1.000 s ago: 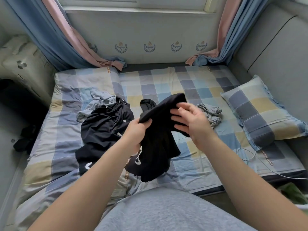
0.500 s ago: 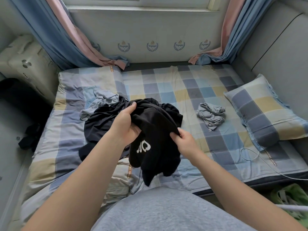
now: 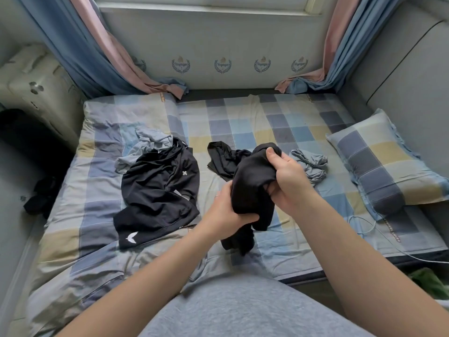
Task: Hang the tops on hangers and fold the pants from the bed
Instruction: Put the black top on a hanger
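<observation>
Item, in hand: one black garment [image 3: 250, 186], bunched, held up over the middle of the bed [image 3: 243, 122]. One end trails back onto the checked sheet and the other hangs down toward the near edge. Whether it is a top or pants cannot be told from the bunch.

Left hand [image 3: 226, 210]: closed round the lower part of the black garment, fingers curled into the cloth.

Right hand [image 3: 286, 181]: gripping the upper fold of the same garment, thumb on top, fingers tucked underneath.

Item, on bed, left of the hands: one dark top [image 3: 158, 190], spread loose and crumpled, with a small white cross mark and a white logo at its near hem.

Item, touching the far edge of the dark top: one pale blue garment [image 3: 148, 144], rumpled and partly under it.

Item, on bed, just right of the right hand: one grey garment [image 3: 309, 166], balled up.

Item, right side of bed: one checked pillow [image 3: 384, 161], against the padded wall.

Item: one white cable [image 3: 364, 227], looping across the sheet below the pillow.

Item, floor at left: one dark item [image 3: 41, 195], unclear what.

Item, far corners: blue-and-pink curtains [image 3: 102, 57], their ends resting on the bed.
</observation>
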